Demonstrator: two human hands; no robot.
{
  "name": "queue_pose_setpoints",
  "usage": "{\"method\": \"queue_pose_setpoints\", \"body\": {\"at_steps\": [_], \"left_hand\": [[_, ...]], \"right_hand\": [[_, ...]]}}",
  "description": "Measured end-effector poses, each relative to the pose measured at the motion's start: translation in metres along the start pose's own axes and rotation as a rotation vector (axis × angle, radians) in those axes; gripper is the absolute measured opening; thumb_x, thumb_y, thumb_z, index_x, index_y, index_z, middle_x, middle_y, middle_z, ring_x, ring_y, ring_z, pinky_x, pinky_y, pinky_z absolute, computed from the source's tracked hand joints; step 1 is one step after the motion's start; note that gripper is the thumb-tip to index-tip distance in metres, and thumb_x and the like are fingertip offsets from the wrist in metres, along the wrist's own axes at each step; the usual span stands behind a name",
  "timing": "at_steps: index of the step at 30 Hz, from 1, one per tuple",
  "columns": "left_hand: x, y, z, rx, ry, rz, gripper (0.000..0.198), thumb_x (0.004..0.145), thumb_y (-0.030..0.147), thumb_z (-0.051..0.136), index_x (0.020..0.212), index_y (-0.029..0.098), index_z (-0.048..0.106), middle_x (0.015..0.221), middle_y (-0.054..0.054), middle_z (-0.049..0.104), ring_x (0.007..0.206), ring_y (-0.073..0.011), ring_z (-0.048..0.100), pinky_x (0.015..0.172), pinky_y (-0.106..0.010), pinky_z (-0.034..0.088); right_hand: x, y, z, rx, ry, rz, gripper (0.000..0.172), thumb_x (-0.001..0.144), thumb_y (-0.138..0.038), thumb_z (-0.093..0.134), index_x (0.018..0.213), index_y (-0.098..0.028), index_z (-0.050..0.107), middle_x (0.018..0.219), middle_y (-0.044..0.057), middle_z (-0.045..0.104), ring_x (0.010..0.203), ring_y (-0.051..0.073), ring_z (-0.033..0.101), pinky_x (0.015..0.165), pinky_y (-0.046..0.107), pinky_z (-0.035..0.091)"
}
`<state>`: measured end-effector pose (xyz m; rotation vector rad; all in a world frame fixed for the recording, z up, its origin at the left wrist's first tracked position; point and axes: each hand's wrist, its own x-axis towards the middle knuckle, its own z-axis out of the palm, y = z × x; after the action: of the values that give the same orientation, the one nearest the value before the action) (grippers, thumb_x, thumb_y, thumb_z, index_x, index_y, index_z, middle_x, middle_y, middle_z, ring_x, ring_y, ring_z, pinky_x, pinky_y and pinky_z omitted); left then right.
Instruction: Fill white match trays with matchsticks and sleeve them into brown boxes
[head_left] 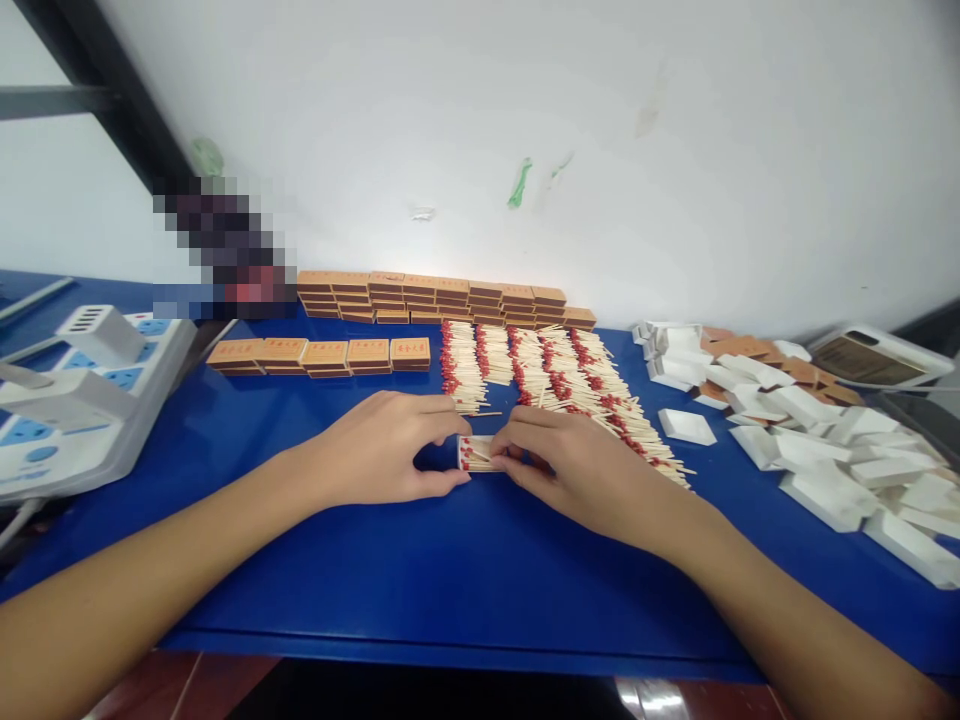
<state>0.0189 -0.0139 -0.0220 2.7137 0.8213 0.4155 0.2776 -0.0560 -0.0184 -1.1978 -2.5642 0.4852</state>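
1. The tray point(484, 469), holding some matches point(474, 452), sits on the blue table point(420, 560), between the two hands and in front of the match rows point(529, 365).
2. It looks like thin card, so probably very light, stiff enough along its walls but easily crushed by a hard pinch. It should not be slippery.
3. The matches look light and brittle, their red heads the fragile part; bare wood seems the better hold. For the tray, the two long walls look the safest grip.
4. The left hand point(397, 445) holds the tray's left end, forefinger at the far wall and thumb at the near one, a narrow span.
5. The right hand point(577, 465) has its fingertips bunched over the right end, covering it. Whether they pinch matches or card, I cannot tell.
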Motion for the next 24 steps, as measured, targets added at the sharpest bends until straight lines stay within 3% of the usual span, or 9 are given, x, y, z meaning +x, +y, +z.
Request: {"method": "queue_pose_setpoints", "body": {"at_steps": [12,20,24], "left_hand": [[0.001,0.001,0.0,0.003,0.02,0.02,0.027,0.094,0.037,0.071,0.113,0.019,0.075,0.096,-0.001,0.072,0.073,-0.0122,0.064,0.066,-0.026,0.047],[0.0,0.002,0.0,-0.029,0.014,0.038,0.023,0.093,0.034,0.072,0.113,0.021,0.074,0.091,0.002,0.068,0.07,-0.0104,0.061,0.063,-0.025,0.044],[0.0,0.004,0.001,-0.012,0.018,0.056,0.022,0.094,0.035,0.071,0.11,0.021,0.074,0.087,0.002,0.067,0.069,-0.0109,0.061,0.061,-0.026,0.042]], "right_hand": [[0.005,-0.007,0.008,-0.359,0.08,-0.031,0.026,0.11,-0.025,0.049,0.104,-0.018,0.073,0.093,0.006,0.073,0.075,0.017,0.066,0.064,0.031,0.038],[0.005,-0.013,0.007,-0.194,0.037,-0.021,0.024,0.111,-0.03,0.053,0.109,-0.018,0.074,0.1,0.006,0.074,0.082,0.017,0.07,0.066,0.03,0.04],[0.007,-0.014,0.007,-0.205,0.0,-0.03,0.023,0.11,-0.031,0.056,0.102,-0.016,0.071,0.099,0.006,0.072,0.077,0.017,0.068,0.063,0.03,0.039]]}}
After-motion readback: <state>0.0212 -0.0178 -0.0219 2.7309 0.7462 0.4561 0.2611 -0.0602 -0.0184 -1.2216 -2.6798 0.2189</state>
